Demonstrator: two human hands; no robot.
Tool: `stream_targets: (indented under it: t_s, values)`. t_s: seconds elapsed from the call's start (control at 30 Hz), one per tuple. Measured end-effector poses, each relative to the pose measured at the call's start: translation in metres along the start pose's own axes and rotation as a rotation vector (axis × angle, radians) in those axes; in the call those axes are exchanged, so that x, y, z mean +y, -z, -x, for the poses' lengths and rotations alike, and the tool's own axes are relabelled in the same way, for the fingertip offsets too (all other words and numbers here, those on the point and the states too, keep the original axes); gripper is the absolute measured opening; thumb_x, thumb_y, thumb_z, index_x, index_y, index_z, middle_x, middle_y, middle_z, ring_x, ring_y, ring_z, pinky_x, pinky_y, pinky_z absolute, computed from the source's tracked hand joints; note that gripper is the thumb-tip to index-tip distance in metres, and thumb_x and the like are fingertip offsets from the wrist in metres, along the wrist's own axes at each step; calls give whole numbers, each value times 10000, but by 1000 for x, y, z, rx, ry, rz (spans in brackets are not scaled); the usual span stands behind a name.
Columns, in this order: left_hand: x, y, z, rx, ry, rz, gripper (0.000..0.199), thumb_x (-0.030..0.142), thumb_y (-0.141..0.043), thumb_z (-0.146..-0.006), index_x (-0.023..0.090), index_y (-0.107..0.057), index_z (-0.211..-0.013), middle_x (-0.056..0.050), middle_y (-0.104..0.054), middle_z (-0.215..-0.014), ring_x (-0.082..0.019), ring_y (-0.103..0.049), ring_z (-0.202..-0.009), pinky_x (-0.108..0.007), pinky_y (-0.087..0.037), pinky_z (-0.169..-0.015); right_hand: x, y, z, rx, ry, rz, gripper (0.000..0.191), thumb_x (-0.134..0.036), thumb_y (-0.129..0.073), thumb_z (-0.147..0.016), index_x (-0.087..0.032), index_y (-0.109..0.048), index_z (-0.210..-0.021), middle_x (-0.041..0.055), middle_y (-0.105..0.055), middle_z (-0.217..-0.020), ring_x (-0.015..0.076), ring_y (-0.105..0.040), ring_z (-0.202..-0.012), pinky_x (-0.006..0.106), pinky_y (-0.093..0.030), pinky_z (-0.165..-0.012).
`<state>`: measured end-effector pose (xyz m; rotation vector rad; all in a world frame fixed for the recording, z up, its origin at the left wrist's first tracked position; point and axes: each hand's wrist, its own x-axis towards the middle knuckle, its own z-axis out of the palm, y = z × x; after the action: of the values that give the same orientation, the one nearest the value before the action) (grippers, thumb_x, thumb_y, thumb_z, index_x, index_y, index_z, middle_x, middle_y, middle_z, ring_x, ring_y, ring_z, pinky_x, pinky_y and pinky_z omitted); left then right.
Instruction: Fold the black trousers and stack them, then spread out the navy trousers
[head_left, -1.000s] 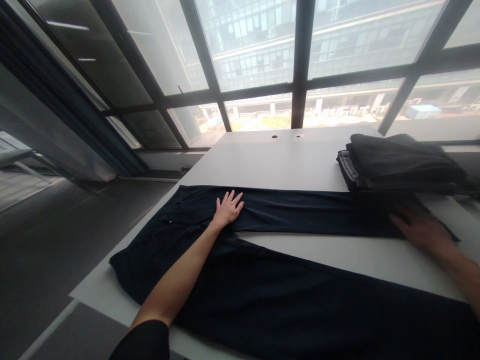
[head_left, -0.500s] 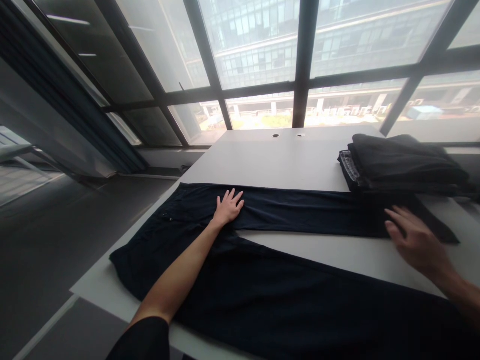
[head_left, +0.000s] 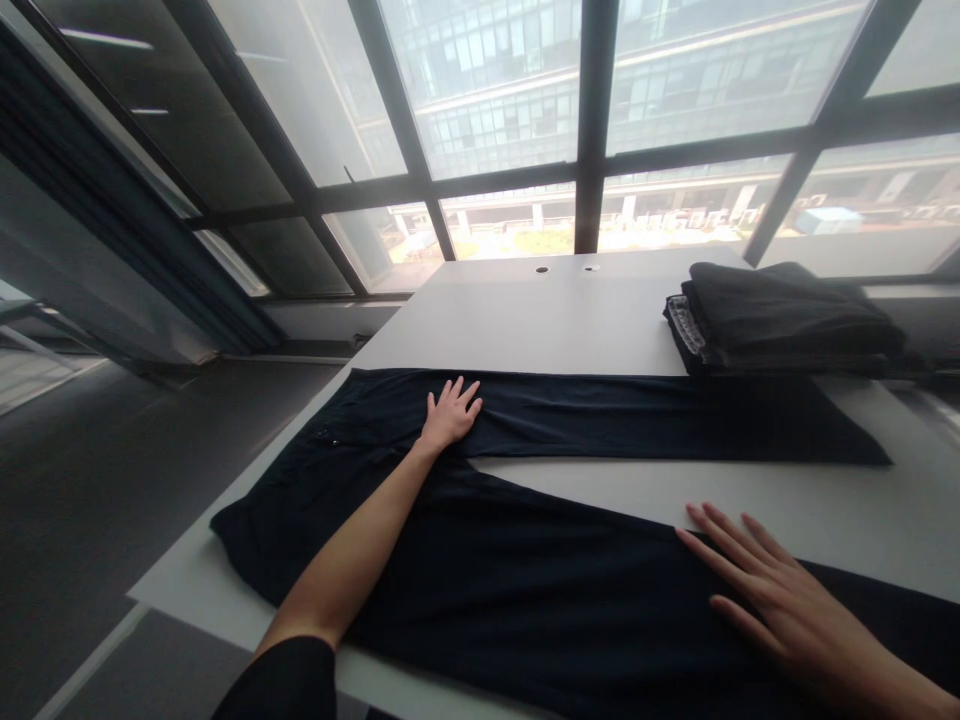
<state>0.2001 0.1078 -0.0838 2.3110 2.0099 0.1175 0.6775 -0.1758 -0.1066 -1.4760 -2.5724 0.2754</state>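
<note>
Dark navy trousers [head_left: 570,560] lie spread on the white table [head_left: 517,320], waist to the left and the two legs running right with a gap between them. My left hand [head_left: 450,415] rests flat with spread fingers on the upper part of the far leg. Over the near leg is my right hand [head_left: 772,590], its fingers stretched out and apart, the fingertips reaching past the leg's inner edge. Whether the right palm touches the cloth I cannot tell. Neither hand grips anything. The near leg's lower end runs out of view at the right.
A stack of folded dark clothes [head_left: 787,320] sits at the table's back right, close against the far trouser leg. Two cable holes [head_left: 542,270] are near the back edge. Large windows [head_left: 495,100] stand behind the table, and a dark curtain [head_left: 150,200] hangs at left.
My right hand has moved from the far leg's lower part toward me, over the near leg, and its fingers are more spread. My left hand stays in place on the trousers.
</note>
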Motion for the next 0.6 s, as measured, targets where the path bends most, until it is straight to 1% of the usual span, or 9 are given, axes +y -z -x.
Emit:
stream_targets:
  t_s: [0.13,0.27,0.37,0.4,0.43,0.47,0.5,0.57,0.6]
  values:
    - [1,1,2,3,3,-6,598,567,-265,-1017,361,-351,-1572,-46,-231,-1679,-327,-168,-1545,-662,-159,-1188,-1,1,3,29,0,-28,740,-498,-556,-955,-452,-178,-1590,-12,-231,-1627,359,-295,-1461,673,-296,-1158]
    - [5,3,0,-31,10,2,599,567,-269,-1017,362,-342,-1575,-41,-206,-1685,-333,-149,-1548,-676,-149,-1183,-1,-1,5,31,-18,-61,713,-504,-559,-956,-449,-226,-1584,-19,-227,-1632,349,-276,-1472,654,-264,-1180]
    - [-2,11,-6,-38,4,60,592,543,-291,-1011,339,-384,-1559,-31,-279,-1663,-311,-222,-1533,-613,-215,-1194,11,7,2,58,-84,-91,667,-487,-522,-984,-401,-264,-1593,-7,-220,-1645,314,-253,-1496,608,-231,-1212]
    - [-8,15,-10,-18,-2,88,593,522,-288,-1010,308,-407,-1550,-33,-342,-1638,-290,-284,-1513,-557,-259,-1197,18,12,-1,90,-125,-100,638,-479,-504,-993,-371,-302,-1589,1,-234,-1646,300,-251,-1503,584,-225,-1223]
    - [-17,19,-15,27,-21,115,607,495,-290,-1004,246,-429,-1539,-46,-410,-1604,-263,-361,-1476,-474,-306,-1194,29,19,-5,134,-179,-106,604,-472,-486,-1001,-337,-356,-1576,10,-259,-1642,288,-257,-1507,559,-226,-1232]
    - [-29,24,-21,71,-43,126,619,478,-295,-995,190,-458,-1518,-53,-473,-1563,-239,-429,-1431,-396,-341,-1180,42,28,-9,200,-236,-107,566,-468,-471,-1005,-296,-433,-1542,24,-305,-1630,280,-272,-1506,533,-236,-1237]
    - [-43,29,-29,112,-30,110,619,474,-299,-987,165,-493,-1487,-46,-523,-1524,-220,-478,-1391,-334,-363,-1159,57,37,-14,276,-303,-113,535,-463,-457,-1006,-251,-507,-1494,45,-365,-1606,271,-303,-1497,494,-272,-1233]
    - [-74,39,-44,159,98,-1,592,486,-326,-968,216,-523,-1457,39,-565,-1484,-181,-524,-1339,-244,-385,-1116,94,55,-24,432,-472,-112,483,-437,-455,-991,-195,-623,-1374,91,-504,-1514,271,-430,-1429,439,-356,-1198]
    - [-90,44,-51,161,146,-23,578,457,-348,-958,211,-526,-1449,47,-566,-1483,-185,-522,-1336,-245,-381,-1114,115,64,-29,497,-550,-95,462,-413,-470,-973,-166,-664,-1311,119,-575,-1441,282,-504,-1368,425,-393,-1171]
